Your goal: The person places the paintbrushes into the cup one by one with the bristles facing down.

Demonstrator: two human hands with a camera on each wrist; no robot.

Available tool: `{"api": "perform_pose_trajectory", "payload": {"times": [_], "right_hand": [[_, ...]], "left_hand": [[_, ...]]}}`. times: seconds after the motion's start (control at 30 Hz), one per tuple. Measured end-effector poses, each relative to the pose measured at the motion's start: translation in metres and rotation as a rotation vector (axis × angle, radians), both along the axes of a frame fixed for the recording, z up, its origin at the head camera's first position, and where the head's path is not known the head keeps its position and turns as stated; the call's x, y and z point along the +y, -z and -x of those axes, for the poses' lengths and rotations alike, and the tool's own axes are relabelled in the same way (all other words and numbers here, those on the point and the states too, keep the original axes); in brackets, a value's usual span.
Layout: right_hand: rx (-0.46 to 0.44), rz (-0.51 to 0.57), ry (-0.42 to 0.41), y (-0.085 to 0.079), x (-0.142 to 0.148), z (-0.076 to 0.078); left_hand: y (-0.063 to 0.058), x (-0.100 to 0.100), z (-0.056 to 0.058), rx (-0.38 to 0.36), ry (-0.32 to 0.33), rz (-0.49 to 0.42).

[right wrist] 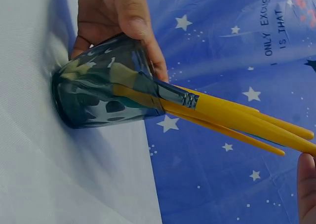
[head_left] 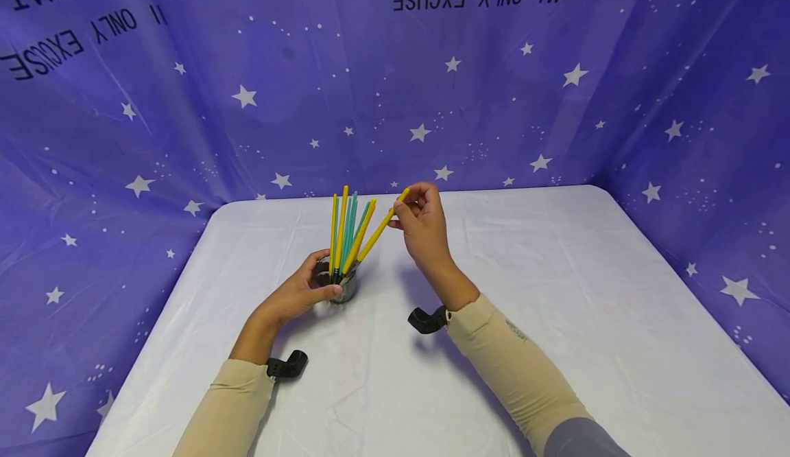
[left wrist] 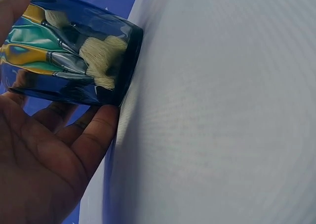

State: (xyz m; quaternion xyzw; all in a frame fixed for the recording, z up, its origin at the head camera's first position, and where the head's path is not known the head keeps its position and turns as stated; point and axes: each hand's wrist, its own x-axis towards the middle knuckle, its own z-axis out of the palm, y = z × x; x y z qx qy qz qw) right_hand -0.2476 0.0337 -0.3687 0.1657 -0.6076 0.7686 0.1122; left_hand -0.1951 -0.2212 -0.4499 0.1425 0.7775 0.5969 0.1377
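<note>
A dark tinted glass (right wrist: 98, 95) stands on the white table with several paintbrushes in it, bristles down. My left hand (head_left: 302, 291) curls round the glass, thumb on its near side. Yellow handles (head_left: 341, 230) and teal handles (head_left: 350, 220) fan out above the rim. The upper end of one yellow paintbrush (head_left: 384, 227) is pinched between thumb and fingers of my right hand (head_left: 426, 227). That brush leans to the right; its pale bristles (right wrist: 123, 75) sit inside the glass in the right wrist view. More bristles (left wrist: 102, 56) show through the glass in the left wrist view.
A white cloth covers the table (head_left: 555, 292). Behind it and at both sides hangs a purple curtain (head_left: 382, 86) with white stars and lettering. Black camera mounts (head_left: 427, 320) sit at both wrists, over beige sleeves (head_left: 512, 361).
</note>
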Motion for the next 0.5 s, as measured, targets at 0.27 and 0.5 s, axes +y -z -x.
{"api": "perform_pose_trajectory", "payload": {"times": [0.27,0.5], "right_hand": [[0.017,-0.161,-0.027,0.004,-0.017,0.0],[0.016,-0.242,-0.035,0.013,-0.028,0.0]], "left_hand": [[0.001,-0.001,0.001,0.003,0.0,-0.006],[0.001,0.0,0.001,0.002,-0.005,-0.012]]}}
